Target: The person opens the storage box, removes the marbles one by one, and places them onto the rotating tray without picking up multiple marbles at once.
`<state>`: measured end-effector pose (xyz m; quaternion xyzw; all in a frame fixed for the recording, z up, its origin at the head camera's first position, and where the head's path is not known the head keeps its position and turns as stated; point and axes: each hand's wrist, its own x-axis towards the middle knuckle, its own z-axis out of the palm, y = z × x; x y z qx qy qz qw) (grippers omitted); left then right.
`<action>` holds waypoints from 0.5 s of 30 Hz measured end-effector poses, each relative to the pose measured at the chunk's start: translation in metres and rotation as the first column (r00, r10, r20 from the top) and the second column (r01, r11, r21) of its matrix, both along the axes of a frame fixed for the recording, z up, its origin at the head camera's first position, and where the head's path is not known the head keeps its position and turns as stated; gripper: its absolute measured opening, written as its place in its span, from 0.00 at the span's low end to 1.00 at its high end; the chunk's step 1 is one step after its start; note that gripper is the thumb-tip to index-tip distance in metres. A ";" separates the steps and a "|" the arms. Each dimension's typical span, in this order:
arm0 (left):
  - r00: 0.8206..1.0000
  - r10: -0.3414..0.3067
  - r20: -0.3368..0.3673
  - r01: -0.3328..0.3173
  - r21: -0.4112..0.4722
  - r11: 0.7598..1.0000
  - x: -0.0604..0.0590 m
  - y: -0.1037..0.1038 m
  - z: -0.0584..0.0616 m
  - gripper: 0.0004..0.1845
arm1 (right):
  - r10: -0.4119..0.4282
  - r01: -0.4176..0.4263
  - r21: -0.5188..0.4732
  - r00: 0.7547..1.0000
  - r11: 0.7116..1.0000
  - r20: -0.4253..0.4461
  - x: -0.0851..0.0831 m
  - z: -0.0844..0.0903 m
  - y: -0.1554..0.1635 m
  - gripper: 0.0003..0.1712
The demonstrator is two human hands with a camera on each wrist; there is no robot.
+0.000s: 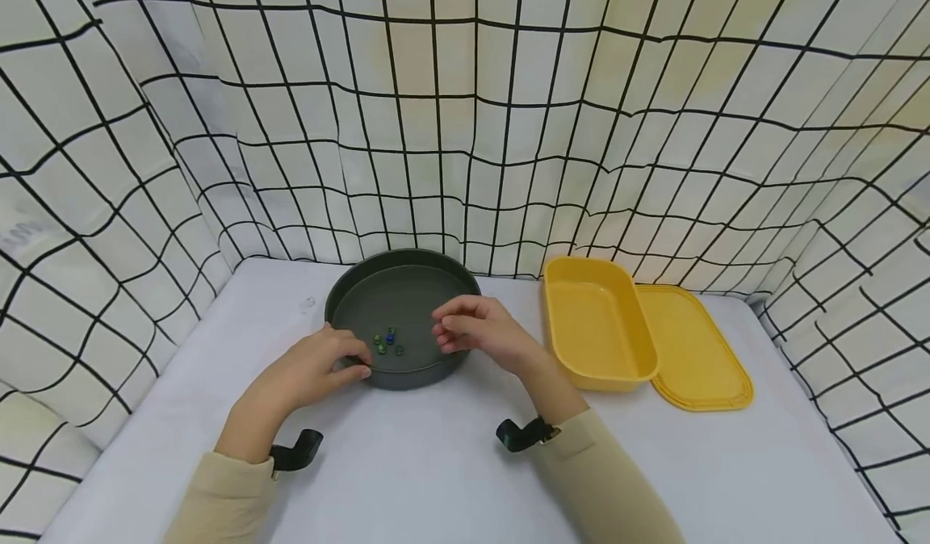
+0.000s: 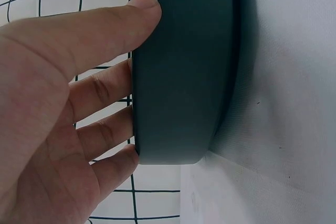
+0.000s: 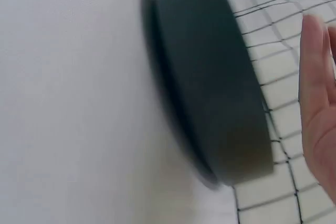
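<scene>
A round dark grey-green pan (image 1: pixel 407 306) stands on the white tabletop. Several small glass marbles, most green and one blue marble (image 1: pixel 390 339), lie grouped on its floor toward the near left. My left hand (image 1: pixel 320 364) grips the pan's near-left rim. In the left wrist view its thumb (image 2: pixel 142 17) lies against the pan's outer wall (image 2: pixel 181 87), and the other fingers reach over the rim, their tips hidden. Over the pan's right side hovers my right hand (image 1: pixel 483 332), fingers loosely bent, with nothing visible between them.
Right of the pan is a yellow rectangular container (image 1: pixel 599 322). A yellow lid (image 1: pixel 697 350) lies flat beside it, partly under its edge. White walls with a black grid (image 1: pixel 465 124) enclose the table's back and sides.
</scene>
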<state>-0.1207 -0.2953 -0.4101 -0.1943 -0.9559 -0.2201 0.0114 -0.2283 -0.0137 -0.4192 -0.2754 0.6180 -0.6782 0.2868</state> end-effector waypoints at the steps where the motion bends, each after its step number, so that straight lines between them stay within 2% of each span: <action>1: 1.000 0.004 0.000 -0.004 -0.002 1.000 0.000 -0.001 0.001 0.05 | -0.024 0.025 -0.041 0.999 0.999 0.025 0.000 0.003 0.009 0.16; 4: 1.000 0.005 0.003 -0.005 -0.003 1.000 0.000 -0.002 0.001 0.04 | -0.128 0.133 -0.062 0.989 0.989 0.070 0.000 0.011 0.041 0.13; 7: 1.000 0.005 0.010 -0.005 0.003 1.000 0.000 -0.003 0.000 0.05 | -0.219 0.221 -0.023 0.973 0.975 0.075 -0.002 0.010 0.077 0.11; 11: 1.000 0.000 0.010 -0.001 0.009 1.000 0.002 -0.002 -0.002 0.05 | -0.300 0.304 0.082 0.952 0.949 -0.058 -0.005 0.005 0.118 0.12; 15: 1.000 -0.003 -0.008 0.003 0.006 1.000 0.002 -0.003 -0.002 0.05 | -0.334 0.366 0.163 0.923 0.916 -0.194 -0.007 0.008 0.141 0.16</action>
